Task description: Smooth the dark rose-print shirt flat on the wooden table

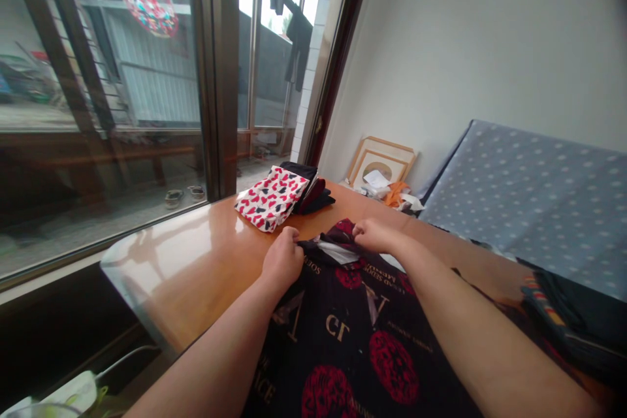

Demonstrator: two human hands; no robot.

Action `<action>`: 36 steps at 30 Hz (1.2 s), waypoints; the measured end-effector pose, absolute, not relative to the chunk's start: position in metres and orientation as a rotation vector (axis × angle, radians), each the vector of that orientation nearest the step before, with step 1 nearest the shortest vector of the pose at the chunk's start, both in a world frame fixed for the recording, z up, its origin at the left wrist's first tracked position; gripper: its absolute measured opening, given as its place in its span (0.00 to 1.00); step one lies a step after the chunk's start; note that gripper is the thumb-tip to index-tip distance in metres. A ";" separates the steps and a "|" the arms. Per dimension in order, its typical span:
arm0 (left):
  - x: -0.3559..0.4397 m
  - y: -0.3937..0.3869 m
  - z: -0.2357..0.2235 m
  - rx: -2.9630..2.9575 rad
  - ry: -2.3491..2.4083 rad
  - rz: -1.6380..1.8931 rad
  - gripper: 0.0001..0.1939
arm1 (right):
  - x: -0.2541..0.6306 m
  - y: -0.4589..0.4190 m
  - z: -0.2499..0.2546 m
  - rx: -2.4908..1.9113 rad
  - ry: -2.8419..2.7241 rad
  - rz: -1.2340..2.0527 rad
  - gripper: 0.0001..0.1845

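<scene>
Over the table [191, 274], nr. the folded clothes [274, 199], our L hand [284, 258] & R hand [376, 235] held the dark printed garment [337, 304] by its far edge, fingers pinched closed, as we prob. straightened it, next move needing even tension.

A garment [337, 339] spreads across the near part of the surface [196, 255], its far edge between the left hand [284, 258] and the right hand [375, 235]. Beyond it, slightly left, a stack of folded clothes [274, 199] sits on the surface. More clothes [578, 323] lie at the right. The window [147, 78] runs along the left; past the surface, a picture frame [386, 144] stands by the wall [470, 39], left of a draped sheet [529, 189].
</scene>
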State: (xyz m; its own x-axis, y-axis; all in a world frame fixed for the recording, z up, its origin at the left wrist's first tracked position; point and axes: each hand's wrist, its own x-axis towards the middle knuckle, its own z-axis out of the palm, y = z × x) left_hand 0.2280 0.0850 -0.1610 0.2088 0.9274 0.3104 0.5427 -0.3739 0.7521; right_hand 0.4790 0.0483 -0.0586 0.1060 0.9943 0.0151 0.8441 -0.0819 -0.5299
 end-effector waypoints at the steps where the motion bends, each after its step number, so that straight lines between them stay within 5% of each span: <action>1: 0.228 0.086 -0.161 1.955 1.364 1.066 0.13 | 0.475 0.046 -0.061 -1.979 -1.802 0.446 0.06; 4: 0.227 0.090 -0.161 1.839 1.358 1.147 0.10 | 0.452 0.040 -0.070 -1.955 -1.874 0.307 0.03; 8: 0.223 0.095 -0.161 1.725 1.391 1.266 0.11 | 0.415 0.044 -0.090 -1.978 -1.996 0.260 0.13; 13: 0.218 0.096 -0.156 1.631 1.453 1.330 0.11 | 0.402 0.060 -0.104 -1.905 -1.940 0.245 0.05; 26: 0.217 0.080 -0.141 1.910 1.508 0.854 0.21 | 0.394 0.042 -0.069 -1.792 -1.826 0.089 0.09; 32: 0.215 0.077 -0.136 1.899 1.628 0.800 0.20 | 0.377 -0.003 -0.086 -1.562 -2.214 0.579 0.07; 36: 0.216 0.074 -0.136 2.029 1.622 1.001 0.16 | 0.408 -0.004 -0.096 -1.713 -1.852 0.801 0.07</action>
State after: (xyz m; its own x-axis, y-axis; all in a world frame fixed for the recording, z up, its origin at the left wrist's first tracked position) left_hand 0.2160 0.0743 -0.1360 0.0920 0.9483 0.3037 0.6968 -0.2792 0.6607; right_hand 0.4085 -0.0045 -0.0963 -0.0929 0.9950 -0.0358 0.7076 0.0407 -0.7054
